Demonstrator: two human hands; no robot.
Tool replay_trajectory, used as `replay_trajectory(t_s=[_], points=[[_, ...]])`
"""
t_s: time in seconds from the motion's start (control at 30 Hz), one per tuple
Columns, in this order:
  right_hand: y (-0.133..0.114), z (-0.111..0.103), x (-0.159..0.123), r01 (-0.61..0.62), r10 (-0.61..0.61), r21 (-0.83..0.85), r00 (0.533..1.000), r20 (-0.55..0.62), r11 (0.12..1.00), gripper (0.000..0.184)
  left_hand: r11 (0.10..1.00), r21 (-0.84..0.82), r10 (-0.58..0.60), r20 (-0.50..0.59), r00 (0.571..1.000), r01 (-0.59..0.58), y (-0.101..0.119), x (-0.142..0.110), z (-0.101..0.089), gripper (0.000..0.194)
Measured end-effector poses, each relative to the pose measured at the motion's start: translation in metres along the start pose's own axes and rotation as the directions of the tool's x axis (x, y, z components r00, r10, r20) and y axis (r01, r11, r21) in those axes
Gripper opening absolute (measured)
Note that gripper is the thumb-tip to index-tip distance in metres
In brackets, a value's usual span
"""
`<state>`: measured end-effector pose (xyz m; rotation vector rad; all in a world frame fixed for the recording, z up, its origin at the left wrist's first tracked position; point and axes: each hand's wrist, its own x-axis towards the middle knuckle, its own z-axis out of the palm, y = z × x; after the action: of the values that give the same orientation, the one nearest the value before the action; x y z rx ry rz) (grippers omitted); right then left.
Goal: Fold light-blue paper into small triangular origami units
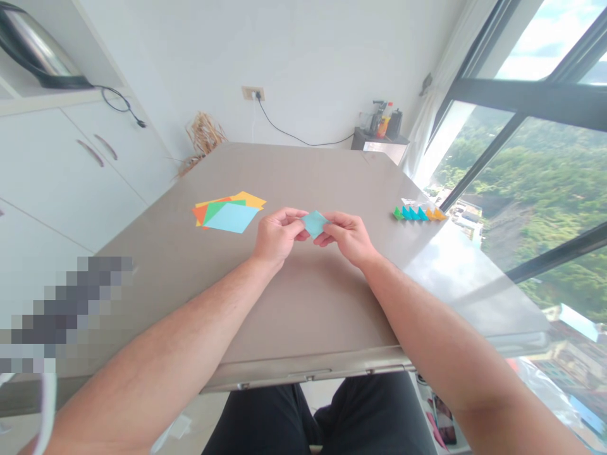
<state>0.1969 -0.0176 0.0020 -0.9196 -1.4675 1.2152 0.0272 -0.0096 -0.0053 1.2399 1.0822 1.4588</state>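
Note:
A small light-blue piece of folded paper [315,224], diamond-shaped from above, is held over the middle of the table. My left hand [281,232] pinches its left corner between thumb and fingers. On the opposite corner, my right hand [348,236] has a similar pinch. Left of my hands lies a fanned pile of flat paper sheets [232,217], light blue on top with green, orange and yellow beneath. Over to the right, several small folded paper pieces [417,214] in green, blue and orange stand in a row.
The grey-brown table [303,303] reaches toward a white wall with a plugged-in cord [298,140]. A low cabinet [379,146] with bottles stands behind its far right corner. Large windows [512,158] line the right; white cupboards [61,164] are on the left.

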Motion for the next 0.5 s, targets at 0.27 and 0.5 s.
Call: replay_trajectory(t_s=[0.27, 0.5], points=[[0.0037, -0.0027, 0.0002, -0.014, 0.015, 0.104, 1.0, -0.015, 0.995, 0.026, 0.996, -0.08, -0.031, 0.01, 0.999, 0.032, 0.0033, -0.0019, 0.0008, 0.015], [0.0027, -0.0029, 0.0006, -0.01, 0.013, 0.124, 1.0, -0.022, 0.992, 0.019, 0.988, -0.14, -0.056, 0.07, 0.996, 0.066, 0.0018, -0.0011, -0.0027, 0.014]])
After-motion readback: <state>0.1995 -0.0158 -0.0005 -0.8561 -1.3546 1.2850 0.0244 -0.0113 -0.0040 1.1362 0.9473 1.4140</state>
